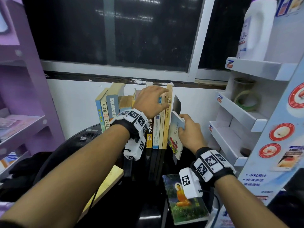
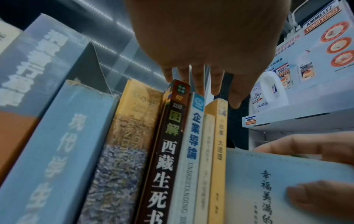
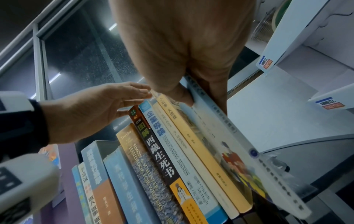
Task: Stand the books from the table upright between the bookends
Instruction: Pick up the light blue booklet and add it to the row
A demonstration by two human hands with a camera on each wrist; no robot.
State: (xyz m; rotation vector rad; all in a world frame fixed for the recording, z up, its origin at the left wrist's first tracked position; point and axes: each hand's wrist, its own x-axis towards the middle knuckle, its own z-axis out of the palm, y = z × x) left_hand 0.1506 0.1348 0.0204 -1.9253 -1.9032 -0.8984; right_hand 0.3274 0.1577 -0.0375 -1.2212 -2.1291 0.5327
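A row of upright books (image 1: 158,129) stands on the black table (image 1: 139,195) against the wall. My left hand (image 1: 156,97) lies with straight fingers on the tops of the right-hand books (image 2: 168,151). At the row's right end my right hand (image 1: 185,127) grips a thin pale blue book (image 1: 175,134), thumb on the front cover. That book leans, its foot on the table, between the yellow spine and the black bookend (image 1: 177,104). The wrist views show the blue book (image 2: 268,181) (image 3: 220,136) pressed against the row (image 3: 164,159). No left bookend shows.
A book with an orange seated figure on its cover (image 1: 182,199) lies flat at the table's front right. A yellow flat piece (image 1: 108,183) lies front left. A white display rack (image 1: 238,116) stands close on the right, a purple shelf (image 1: 19,96) on the left.
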